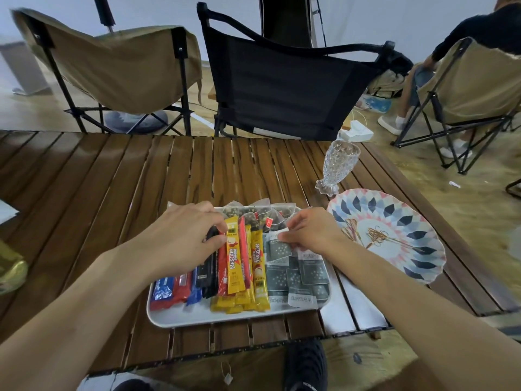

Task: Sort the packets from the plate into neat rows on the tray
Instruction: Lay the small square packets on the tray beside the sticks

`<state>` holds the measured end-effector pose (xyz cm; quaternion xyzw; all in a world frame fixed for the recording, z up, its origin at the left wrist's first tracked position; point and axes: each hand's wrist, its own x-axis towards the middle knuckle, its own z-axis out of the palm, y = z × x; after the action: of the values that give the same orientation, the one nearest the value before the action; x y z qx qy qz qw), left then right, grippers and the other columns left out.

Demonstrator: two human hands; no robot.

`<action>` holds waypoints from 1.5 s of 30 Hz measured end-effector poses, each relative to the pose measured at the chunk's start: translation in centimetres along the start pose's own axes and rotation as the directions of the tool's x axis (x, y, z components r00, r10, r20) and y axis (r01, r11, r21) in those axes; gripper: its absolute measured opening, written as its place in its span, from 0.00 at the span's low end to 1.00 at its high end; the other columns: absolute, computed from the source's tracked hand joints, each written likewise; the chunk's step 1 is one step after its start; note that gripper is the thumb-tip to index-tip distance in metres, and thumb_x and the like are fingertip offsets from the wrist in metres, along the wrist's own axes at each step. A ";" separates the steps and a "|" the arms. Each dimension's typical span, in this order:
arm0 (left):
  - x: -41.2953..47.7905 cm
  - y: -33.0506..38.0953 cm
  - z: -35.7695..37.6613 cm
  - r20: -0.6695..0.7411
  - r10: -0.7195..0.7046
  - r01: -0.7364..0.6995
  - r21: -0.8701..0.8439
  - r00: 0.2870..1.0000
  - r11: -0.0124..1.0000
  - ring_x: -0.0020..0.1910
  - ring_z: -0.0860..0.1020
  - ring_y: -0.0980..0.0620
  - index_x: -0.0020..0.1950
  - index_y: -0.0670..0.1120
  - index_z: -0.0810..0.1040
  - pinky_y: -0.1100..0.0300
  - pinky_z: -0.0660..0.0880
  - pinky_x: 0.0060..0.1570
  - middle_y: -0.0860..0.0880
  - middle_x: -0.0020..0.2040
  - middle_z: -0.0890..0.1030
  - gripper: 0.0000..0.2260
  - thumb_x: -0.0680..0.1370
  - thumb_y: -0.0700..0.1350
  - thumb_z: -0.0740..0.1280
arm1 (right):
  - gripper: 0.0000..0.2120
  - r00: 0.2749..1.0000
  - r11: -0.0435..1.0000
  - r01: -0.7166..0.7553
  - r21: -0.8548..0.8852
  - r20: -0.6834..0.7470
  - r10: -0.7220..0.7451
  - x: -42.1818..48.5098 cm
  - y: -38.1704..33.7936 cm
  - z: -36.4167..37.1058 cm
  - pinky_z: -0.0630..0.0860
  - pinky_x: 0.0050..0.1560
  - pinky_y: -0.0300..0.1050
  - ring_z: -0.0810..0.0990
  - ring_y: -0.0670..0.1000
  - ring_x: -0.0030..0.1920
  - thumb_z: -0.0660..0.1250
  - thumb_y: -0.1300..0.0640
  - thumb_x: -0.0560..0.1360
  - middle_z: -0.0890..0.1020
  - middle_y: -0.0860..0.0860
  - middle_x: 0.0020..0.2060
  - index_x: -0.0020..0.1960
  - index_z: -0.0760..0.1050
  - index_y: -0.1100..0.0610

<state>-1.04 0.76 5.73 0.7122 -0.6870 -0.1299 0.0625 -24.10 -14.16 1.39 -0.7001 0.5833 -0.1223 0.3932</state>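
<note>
A white tray (180,320) on the wooden slat table holds rows of packets: blue and red stick packets (169,292) at its left, black sticks (208,275), yellow and red Nescafe sticks (235,263) in the middle, grey square sachets (298,275) at the right, and clear tea bags (253,214) along the far edge. My left hand (183,235) pinches the top of a black stick packet. My right hand (310,232) pinches a grey sachet (277,246) by its upper edge. The patterned plate (408,221) to the right bears only thin gold picks (375,235), no packets.
A cut-glass goblet (337,167) stands just beyond the plate. Folding chairs (282,83) line the table's far side, and a person sits at the far right. A gold bag (10,272) lies at the left table edge. My shoe (306,365) shows below.
</note>
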 end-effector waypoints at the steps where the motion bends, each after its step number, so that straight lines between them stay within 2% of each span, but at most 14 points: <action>1: 0.0 0.0 0.0 -0.002 0.003 -0.003 -0.001 1.000 1.000 0.65 0.75 0.58 0.68 0.59 0.78 0.48 0.70 0.72 0.57 0.69 0.75 0.15 0.84 0.60 0.62 | 0.13 1.000 1.000 0.001 0.011 -0.009 -0.001 0.2 -0.1 0.2 0.80 0.31 0.38 0.86 0.47 0.32 0.83 0.59 0.68 0.87 0.55 0.40 0.48 0.82 0.56; 6: 0.0 0.1 0.0 0.011 0.002 -0.002 -0.015 1.000 1.000 0.65 0.75 0.58 0.69 0.58 0.78 0.50 0.73 0.70 0.57 0.69 0.75 0.16 0.83 0.60 0.63 | 0.14 0.997 0.996 0.057 -0.062 -0.054 -0.061 0.4 -0.5 1.5 0.75 0.26 0.31 0.82 0.37 0.26 0.83 0.55 0.68 0.86 0.50 0.36 0.47 0.79 0.54; 9: -0.1 0.1 -0.1 0.018 0.000 0.000 -0.027 1.000 1.000 0.65 0.75 0.57 0.69 0.58 0.77 0.51 0.75 0.68 0.57 0.70 0.74 0.16 0.83 0.60 0.63 | 0.17 0.992 0.988 0.089 -0.129 -0.080 -0.100 0.5 -0.6 1.9 0.84 0.38 0.40 0.85 0.42 0.33 0.83 0.49 0.68 0.87 0.48 0.36 0.49 0.79 0.53; 11: -0.2 0.2 -0.2 0.013 0.001 -0.001 -0.020 1.000 1.000 0.65 0.75 0.57 0.69 0.58 0.77 0.50 0.74 0.69 0.57 0.69 0.75 0.16 0.83 0.60 0.63 | 0.18 0.989 0.979 0.099 -0.178 -0.092 -0.117 0.6 -0.5 1.5 0.84 0.43 0.43 0.85 0.44 0.38 0.82 0.47 0.68 0.87 0.47 0.38 0.50 0.79 0.53; 15: -0.3 0.1 -0.2 -0.001 -0.003 0.003 -0.006 1.000 1.000 0.66 0.75 0.57 0.69 0.59 0.77 0.46 0.69 0.75 0.56 0.70 0.74 0.15 0.84 0.60 0.63 | 0.10 0.981 0.927 0.175 -0.332 -0.027 -0.194 -0.1 -0.3 0.3 0.73 0.38 0.34 0.81 0.43 0.40 0.80 0.51 0.71 0.84 0.46 0.40 0.46 0.80 0.52; 18: -0.3 0.2 -0.2 0.010 0.000 0.001 -0.009 1.000 1.000 0.65 0.75 0.57 0.69 0.59 0.77 0.48 0.72 0.72 0.57 0.69 0.74 0.15 0.83 0.60 0.63 | 0.04 0.973 0.896 0.230 -0.381 0.060 -0.225 -0.4 0.3 0.8 0.74 0.37 0.30 0.81 0.40 0.38 0.78 0.52 0.73 0.84 0.42 0.38 0.43 0.83 0.48; 20: -0.3 0.3 -0.2 0.022 -0.001 0.002 -0.015 1.000 1.000 0.65 0.75 0.57 0.69 0.58 0.77 0.50 0.74 0.69 0.57 0.69 0.74 0.16 0.83 0.60 0.63 | 0.02 0.964 0.874 0.265 -0.407 0.080 -0.255 -0.2 0.5 1.5 0.81 0.44 0.36 0.82 0.40 0.39 0.77 0.51 0.74 0.85 0.42 0.39 0.44 0.86 0.48; 22: -0.2 0.5 -0.2 0.031 -0.001 0.001 -0.016 1.000 1.000 0.65 0.75 0.57 0.69 0.58 0.77 0.52 0.76 0.66 0.57 0.69 0.74 0.16 0.83 0.60 0.63 | 0.02 0.956 0.862 0.289 -0.416 0.086 -0.279 -0.2 0.5 1.9 0.84 0.49 0.43 0.83 0.41 0.41 0.76 0.51 0.76 0.86 0.43 0.40 0.46 0.87 0.48; 28: 0.0 0.5 -0.1 0.028 0.004 -0.004 -0.006 1.000 1.000 0.63 0.76 0.58 0.68 0.59 0.77 0.53 0.76 0.66 0.58 0.68 0.75 0.16 0.83 0.61 0.63 | 0.04 0.930 0.831 0.360 -0.423 0.088 -0.358 -0.1 0.2 -0.5 0.82 0.51 0.43 0.83 0.43 0.44 0.73 0.50 0.77 0.86 0.44 0.44 0.49 0.86 0.48; 33: 0.4 1.0 -0.1 0.034 0.004 -0.004 0.001 0.999 1.000 0.61 0.75 0.59 0.68 0.59 0.77 0.53 0.74 0.68 0.59 0.66 0.75 0.16 0.83 0.62 0.63 | 0.04 0.956 0.877 0.216 -0.430 -0.090 -0.280 0.7 3.1 -7.1 0.75 0.50 0.38 0.83 0.45 0.47 0.72 0.54 0.79 0.85 0.45 0.45 0.51 0.85 0.51; 36: 0.6 1.5 -0.1 0.026 0.002 -0.002 -0.002 1.000 1.000 0.60 0.76 0.60 0.68 0.59 0.77 0.54 0.72 0.69 0.59 0.65 0.75 0.15 0.83 0.61 0.63 | 0.06 0.967 0.886 0.002 -0.463 -0.224 -0.120 1.2 7.2 -11.5 0.72 0.52 0.40 0.82 0.49 0.48 0.73 0.57 0.77 0.87 0.49 0.49 0.53 0.85 0.52; 39: 0.8 2.0 -0.2 0.034 0.008 -0.008 -0.004 0.999 1.000 0.61 0.76 0.60 0.68 0.58 0.77 0.54 0.73 0.69 0.58 0.66 0.75 0.15 0.83 0.60 0.63 | 0.10 0.960 0.869 -0.177 -0.462 -0.277 0.048 0.8 10.5 -14.2 0.75 0.56 0.44 0.80 0.51 0.51 0.77 0.54 0.74 0.86 0.50 0.51 0.54 0.85 0.52; 42: 1.0 2.3 -0.2 0.037 0.006 -0.006 -0.002 0.999 1.000 0.63 0.75 0.59 0.69 0.58 0.77 0.54 0.73 0.69 0.58 0.68 0.74 0.15 0.84 0.59 0.63 | 0.07 0.950 0.871 -0.256 -0.420 -0.276 0.147 0.4 12.3 -14.9 0.75 0.56 0.45 0.81 0.53 0.53 0.79 0.53 0.72 0.86 0.51 0.52 0.48 0.83 0.47; 45: 1.0 2.3 0.0 0.030 0.008 -0.008 -0.001 1.000 1.000 0.63 0.74 0.59 0.68 0.59 0.77 0.53 0.72 0.69 0.59 0.68 0.74 0.14 0.84 0.59 0.63 | 0.08 0.947 0.884 -0.263 -0.387 -0.278 0.160 0.3 12.9 -14.9 0.73 0.53 0.43 0.80 0.52 0.52 0.81 0.53 0.70 0.85 0.49 0.49 0.41 0.82 0.45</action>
<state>-3.22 -0.38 6.29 0.7073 -0.6908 -0.1406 0.0529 -42.69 -20.68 2.26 -0.6800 0.7119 -0.0333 0.1721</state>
